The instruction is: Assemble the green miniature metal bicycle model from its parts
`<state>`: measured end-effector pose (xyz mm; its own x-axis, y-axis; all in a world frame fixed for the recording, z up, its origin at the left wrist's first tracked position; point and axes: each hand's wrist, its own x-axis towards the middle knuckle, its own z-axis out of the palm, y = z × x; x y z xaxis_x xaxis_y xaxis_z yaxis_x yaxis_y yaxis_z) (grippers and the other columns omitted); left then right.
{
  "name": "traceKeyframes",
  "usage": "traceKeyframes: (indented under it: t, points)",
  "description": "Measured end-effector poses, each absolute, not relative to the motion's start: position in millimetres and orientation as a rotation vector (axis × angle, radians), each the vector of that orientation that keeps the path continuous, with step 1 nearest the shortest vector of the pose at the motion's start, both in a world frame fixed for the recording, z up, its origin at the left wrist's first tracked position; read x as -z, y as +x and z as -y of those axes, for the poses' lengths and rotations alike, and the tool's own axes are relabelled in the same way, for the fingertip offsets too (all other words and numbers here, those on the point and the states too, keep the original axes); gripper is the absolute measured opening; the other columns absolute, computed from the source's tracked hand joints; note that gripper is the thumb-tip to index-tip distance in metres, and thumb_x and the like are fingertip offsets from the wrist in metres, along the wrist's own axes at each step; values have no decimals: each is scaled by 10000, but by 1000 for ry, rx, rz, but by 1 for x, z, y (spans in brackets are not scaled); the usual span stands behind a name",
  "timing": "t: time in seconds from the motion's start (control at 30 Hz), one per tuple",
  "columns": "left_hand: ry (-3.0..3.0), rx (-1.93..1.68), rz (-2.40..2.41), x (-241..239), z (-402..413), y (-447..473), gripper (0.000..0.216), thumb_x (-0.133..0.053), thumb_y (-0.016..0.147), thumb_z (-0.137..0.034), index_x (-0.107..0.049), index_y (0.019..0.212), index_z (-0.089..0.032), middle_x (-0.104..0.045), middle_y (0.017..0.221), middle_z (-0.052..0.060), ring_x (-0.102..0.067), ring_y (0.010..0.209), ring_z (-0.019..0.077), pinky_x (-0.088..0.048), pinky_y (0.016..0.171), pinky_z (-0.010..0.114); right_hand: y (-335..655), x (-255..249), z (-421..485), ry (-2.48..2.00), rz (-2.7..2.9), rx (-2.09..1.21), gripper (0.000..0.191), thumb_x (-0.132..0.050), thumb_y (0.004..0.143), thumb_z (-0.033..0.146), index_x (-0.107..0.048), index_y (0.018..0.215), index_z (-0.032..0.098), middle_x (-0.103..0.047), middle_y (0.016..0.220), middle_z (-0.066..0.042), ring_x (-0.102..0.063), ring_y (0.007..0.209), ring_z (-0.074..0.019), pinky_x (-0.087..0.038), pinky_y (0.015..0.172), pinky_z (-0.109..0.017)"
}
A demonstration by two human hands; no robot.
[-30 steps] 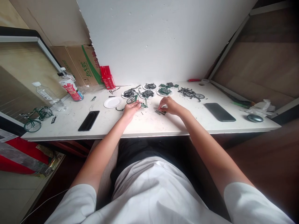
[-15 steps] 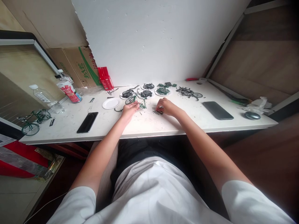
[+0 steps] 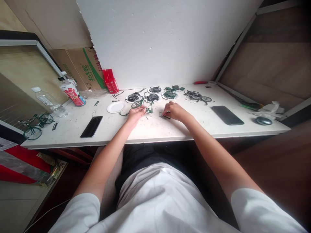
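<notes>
A partly built green model bicycle [image 3: 149, 107] is held in my left hand [image 3: 136, 115], its front wheel [image 3: 137, 104] pointing up and to the left. The fingers are closed around its lower part. To the right of it, my right hand [image 3: 172, 111] reaches down to the tabletop with its fingertips pinched at a small dark wire-like part [image 3: 163, 115]. What exactly sits between those fingertips is too small to make out. Behind the hands stand plates of dark wheels [image 3: 153, 97] and a plate of green parts [image 3: 170, 94].
A white plate [image 3: 116, 107] and a black phone [image 3: 91, 127] lie on the left, near a finished model bicycle [image 3: 37, 124] and bottles [image 3: 73, 94]. Loose black parts [image 3: 196, 96] are heaped at the back right. A dark slab [image 3: 227, 115] and a mouse [image 3: 263, 120] lie rightward.
The whole view has shifted very slightly. Both hands keep nearly the same pose and place, the left on the model bicycle and the right at the tabletop.
</notes>
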<state>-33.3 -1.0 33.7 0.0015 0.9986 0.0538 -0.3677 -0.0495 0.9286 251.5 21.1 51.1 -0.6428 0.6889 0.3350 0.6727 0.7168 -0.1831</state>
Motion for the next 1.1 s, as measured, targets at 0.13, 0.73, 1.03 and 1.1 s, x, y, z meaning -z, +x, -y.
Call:
traceKeyframes:
  t: [0.13, 0.73, 1.03, 1.1]
  points:
    - [966, -1395, -911, -35, 2, -32, 365, -953, 696, -113, -758, 1005, -110, -762, 1161, 122, -735, 1084, 215, -569, 1130, 471, 249, -49, -18, -1082, 2540, -41, 137, -708, 919, 196, -842, 936, 221, -750, 1024, -148, -603, 1013, -341, -502, 841, -455]
    - [1032, -1378, -872, -37, 7, -25, 420, -979, 656, -156, -771, 1020, -123, -795, 1107, 122, -744, 1101, 254, -556, 1116, 484, 192, -65, 21, -830, 2168, -57, 283, -462, 1104, 426, -684, 1123, 251, -618, 1145, -149, -539, 1103, -342, -455, 1000, -522]
    - [1099, -1353, -832, -35, 4, -28, 413, -977, 662, -181, -775, 1016, -120, -798, 1062, 116, -762, 1032, 251, -560, 1098, 497, 182, -59, 26, -790, 2133, -81, 286, -490, 1100, 438, -704, 1137, 252, -615, 1133, -149, -558, 1115, -340, -490, 972, -508]
    - [1097, -1340, -842, -35, 5, -27, 394, -968, 670, -164, -775, 1011, -119, -795, 1052, 117, -764, 1040, 258, -552, 1107, 505, 181, -58, 26, -795, 2134, -90, 283, -501, 1094, 439, -713, 1142, 257, -620, 1141, -150, -558, 1119, -344, -494, 973, -519]
